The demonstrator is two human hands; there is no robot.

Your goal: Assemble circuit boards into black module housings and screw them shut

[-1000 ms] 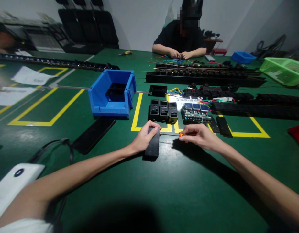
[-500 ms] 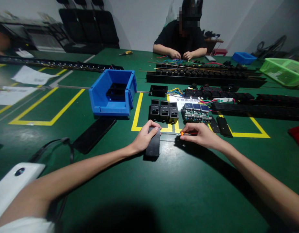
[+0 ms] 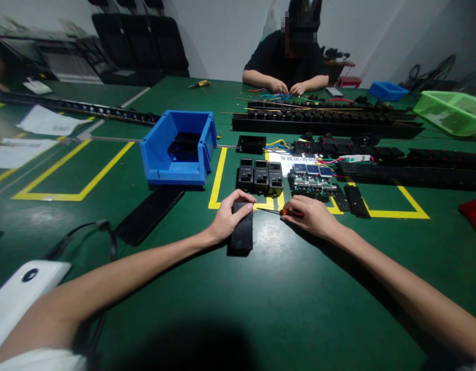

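Note:
My left hand (image 3: 231,216) is closed around a small black rectangular case (image 3: 242,234), with the thumb across its top; the case rests on the green table. In my right hand (image 3: 309,214) is a screwdriver (image 3: 286,212) with an orange-and-black handle. Its thin shaft points left, with the tip close to the upper right side of the case; whether it touches, I cannot tell. Three black housings (image 3: 260,176) with openings in their faces stand just beyond my hands. Beside them lies a green circuit board (image 3: 313,180) carrying three small screens.
A blue bin (image 3: 176,175) holding black parts stands at left, with a black phone (image 3: 150,215) before it. Long black rails (image 3: 326,123) with wires stretch across the back right. Across the table a person (image 3: 284,67) handles wires. A green basket (image 3: 450,113) sits far right.
My right hand has moved slightly left, and the screwdriver's shaft has tilted, its handle end now lower. My left hand still holds the case in nearly the same place.

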